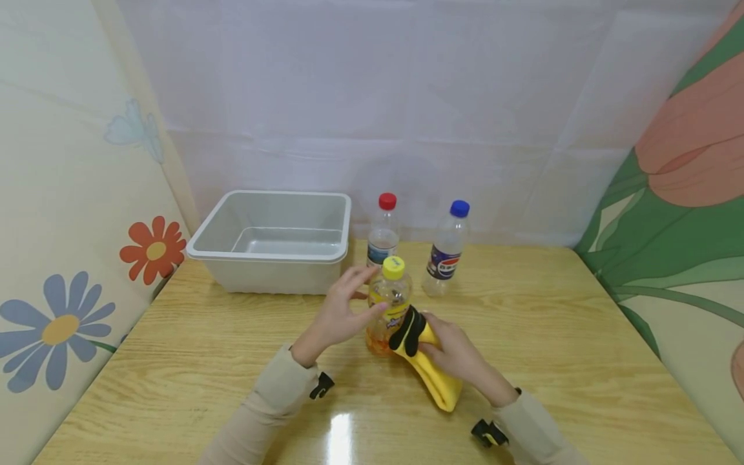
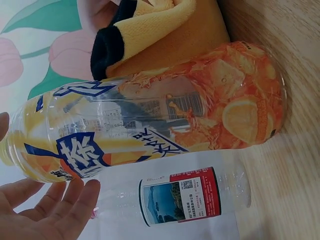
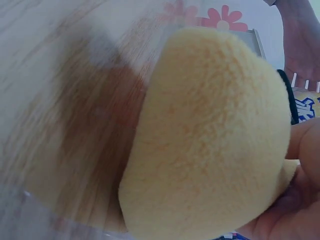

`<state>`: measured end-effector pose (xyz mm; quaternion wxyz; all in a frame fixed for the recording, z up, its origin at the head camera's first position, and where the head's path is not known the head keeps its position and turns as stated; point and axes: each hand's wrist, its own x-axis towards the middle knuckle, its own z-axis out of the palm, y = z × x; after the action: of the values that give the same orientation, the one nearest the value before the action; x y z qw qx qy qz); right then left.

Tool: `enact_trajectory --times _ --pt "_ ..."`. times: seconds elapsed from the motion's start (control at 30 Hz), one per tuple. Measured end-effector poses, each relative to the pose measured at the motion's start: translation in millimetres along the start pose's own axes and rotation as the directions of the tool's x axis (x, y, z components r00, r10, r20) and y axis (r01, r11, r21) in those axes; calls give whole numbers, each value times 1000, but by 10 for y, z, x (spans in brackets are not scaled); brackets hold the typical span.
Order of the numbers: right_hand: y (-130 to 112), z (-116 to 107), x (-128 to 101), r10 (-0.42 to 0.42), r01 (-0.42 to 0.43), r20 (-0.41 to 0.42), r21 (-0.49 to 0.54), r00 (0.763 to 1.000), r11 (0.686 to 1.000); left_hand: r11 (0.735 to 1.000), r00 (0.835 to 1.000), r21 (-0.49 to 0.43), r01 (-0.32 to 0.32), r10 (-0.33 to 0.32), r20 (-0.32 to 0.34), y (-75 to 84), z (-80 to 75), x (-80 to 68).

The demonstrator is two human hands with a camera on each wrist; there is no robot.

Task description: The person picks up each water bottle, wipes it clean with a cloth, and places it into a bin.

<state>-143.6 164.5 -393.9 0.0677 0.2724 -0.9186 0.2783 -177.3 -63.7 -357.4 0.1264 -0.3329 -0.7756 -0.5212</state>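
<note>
Meanwhile, at a wooden table, a person wipes a drink bottle with a folded cloth. Farthest to the left stands a grey tub, well away from either hand. The left hand comes next: its fingers are spread and relaxed, their tips at or just off the upper label of the yellow-capped bottle, steadying it rather than gripping it; whether skin truly meets plastic cannot be told. The bottle stands upright between the two hands, its orange fruit label showing close in the left wrist view. Just beyond the fingertips stand a red-capped bottle and, further right, a blue-capped bottle, both untouched. On the right, the right hand clutches a yellow cloth with a black edge, fingers curled round it, pressing the black end against the bottle's lower side. The step in hand appears to be the wiping of this bottle. The next move likely calls for the left fingers to close on the bottle so it does not tip as the cloth is drawn round it.
</note>
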Motion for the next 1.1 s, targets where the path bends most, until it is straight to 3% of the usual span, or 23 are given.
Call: enact_trajectory --times 0.5,0.77,1.1 --pt "-18 -51 -50 -32 32 -2 -19 999 999 998 1000 51 30 -30 4 1 68 28" --pt "-28 -98 -65 24 -24 5 16 1000 1000 999 999 37 36 -36 -10 9 76 25" --pt "-50 -188 -65 66 -65 -56 22 996 998 999 1000 40 22 -22 1 -14 64 32"
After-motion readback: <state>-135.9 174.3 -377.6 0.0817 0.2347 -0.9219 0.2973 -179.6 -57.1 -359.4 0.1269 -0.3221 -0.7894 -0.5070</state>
